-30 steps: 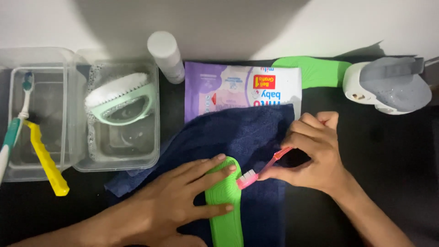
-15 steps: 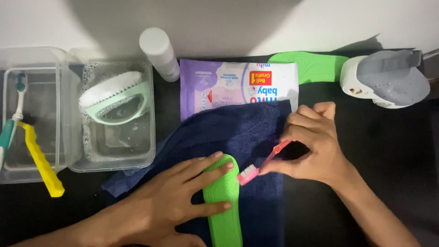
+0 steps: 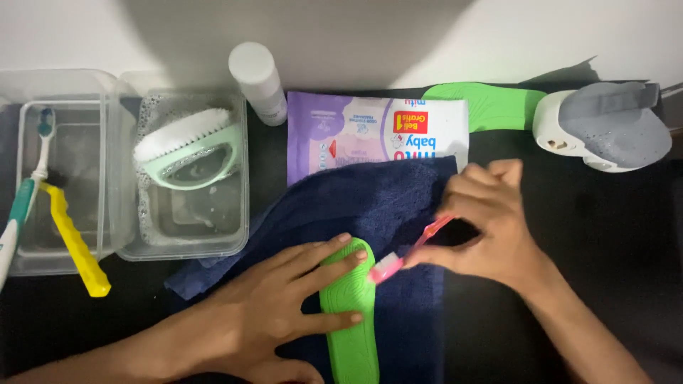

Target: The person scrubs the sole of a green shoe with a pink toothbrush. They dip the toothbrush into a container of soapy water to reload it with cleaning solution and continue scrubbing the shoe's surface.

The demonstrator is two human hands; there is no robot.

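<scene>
A bright green shoe insole (image 3: 350, 334) lies on a dark blue towel (image 3: 370, 206) in front of me. My left hand (image 3: 274, 309) presses flat on the insole, fingers spread across its upper part. My right hand (image 3: 491, 224) pinches a pink toothbrush (image 3: 405, 252) whose head touches the insole's top edge. A second green insole (image 3: 491, 105) lies at the back, partly hidden behind a wipes pack.
Two clear plastic tubs (image 3: 178, 242) stand at left; one holds soapy water and a mint scrub brush (image 3: 186, 148), the other a teal toothbrush (image 3: 25, 192) and a yellow tool (image 3: 71, 238). A white bottle (image 3: 257, 82), purple wipes pack (image 3: 373, 131) and grey-white shoe (image 3: 605, 124) line the back.
The pink toothbrush head has shifted slightly along the insole's top edge in small strokes. My left hand stays pressed on the insole. The view has drifted a little.
</scene>
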